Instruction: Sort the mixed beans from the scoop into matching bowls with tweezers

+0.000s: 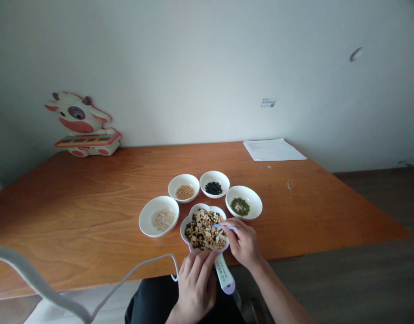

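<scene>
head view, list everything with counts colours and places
Wall: 1, grey, background
Rectangular sticker: 1, blue, on wall
Oval mark: 1, grey, upper right
Wooden table: 1, brown, centre
Plastic toy cow: 1, cream, pink, back left
Paper: 1+ sheets, white, back right
Flower-shaped dish: 1, white and lilac, front, holding mixed beans
Round bowls: 4, white, curved around dish
Flat pieces: many, cream, left bowl
Tan beans: many, back left bowl
Black beans: many, back right bowl
Green beans: many, right bowl
Slim tool: 1, blue, over dish
Cord: 1+, white, lower left
Floor: 1, brown, lower right
Trousers: 1 pair, black, bottom
Left hand: 1, by dish handle
Right hand: 1, gripping tool
</scene>
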Demonstrator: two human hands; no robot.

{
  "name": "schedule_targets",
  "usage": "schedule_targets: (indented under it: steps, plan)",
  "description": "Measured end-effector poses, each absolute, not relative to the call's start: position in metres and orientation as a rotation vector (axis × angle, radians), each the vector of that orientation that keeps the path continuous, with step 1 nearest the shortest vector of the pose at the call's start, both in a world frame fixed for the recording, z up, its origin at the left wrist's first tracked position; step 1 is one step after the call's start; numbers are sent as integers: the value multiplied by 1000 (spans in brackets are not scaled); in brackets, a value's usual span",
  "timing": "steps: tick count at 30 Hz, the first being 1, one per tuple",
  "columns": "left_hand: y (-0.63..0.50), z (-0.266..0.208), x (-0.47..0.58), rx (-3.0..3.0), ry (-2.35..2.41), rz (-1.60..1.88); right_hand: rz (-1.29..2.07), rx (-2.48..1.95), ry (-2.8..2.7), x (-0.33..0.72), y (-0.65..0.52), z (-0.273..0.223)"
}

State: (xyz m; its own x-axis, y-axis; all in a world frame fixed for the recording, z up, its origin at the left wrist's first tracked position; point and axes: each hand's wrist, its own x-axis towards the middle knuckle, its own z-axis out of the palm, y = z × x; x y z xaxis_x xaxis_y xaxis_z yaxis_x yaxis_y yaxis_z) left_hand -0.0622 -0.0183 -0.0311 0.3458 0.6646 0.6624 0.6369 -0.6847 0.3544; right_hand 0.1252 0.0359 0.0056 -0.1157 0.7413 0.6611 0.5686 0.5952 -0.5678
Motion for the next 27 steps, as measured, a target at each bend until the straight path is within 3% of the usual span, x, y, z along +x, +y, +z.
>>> schedule_targets:
  steps: [27]
  plan:
    - [-18,-26,-61,2570,1247,1312,211,-1067,-1780,124,37,9]
